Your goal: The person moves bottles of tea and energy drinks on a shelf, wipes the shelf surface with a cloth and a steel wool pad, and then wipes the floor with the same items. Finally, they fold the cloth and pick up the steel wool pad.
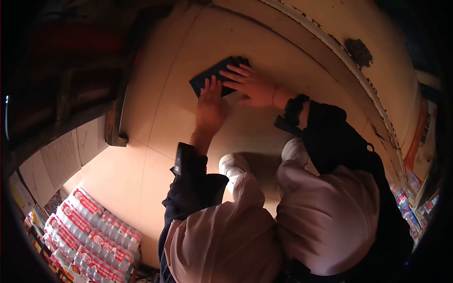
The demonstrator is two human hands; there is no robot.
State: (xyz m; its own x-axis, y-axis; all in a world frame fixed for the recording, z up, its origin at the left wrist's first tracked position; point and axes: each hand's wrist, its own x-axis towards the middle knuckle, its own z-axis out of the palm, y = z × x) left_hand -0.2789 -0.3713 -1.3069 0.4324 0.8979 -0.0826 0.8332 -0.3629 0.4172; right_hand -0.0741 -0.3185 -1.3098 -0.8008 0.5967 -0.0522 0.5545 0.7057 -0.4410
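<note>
A dark navy, flat, folded piece that looks like cloth (206, 78) lies on the tiled floor (174, 108) in front of my shoes. The fingertips of my left hand (211, 107) rest on its near edge, the fingers stretched out. From the right, my right hand (252, 86) lies across its right part with the fingers spread. A black watch (296, 109) is on my right wrist. Part of the dark piece is hidden under my fingers, and I cannot make out exactly what it is.
Shrink-wrapped packs of bottles (94, 238) with red labels are stacked at the lower left. Dark furniture with a leg (114, 125) stands on the left. A worn raised edge (349, 59) curves along the right, with a dark clump (359, 53) beyond it. My white shoes (234, 165) are below my hands.
</note>
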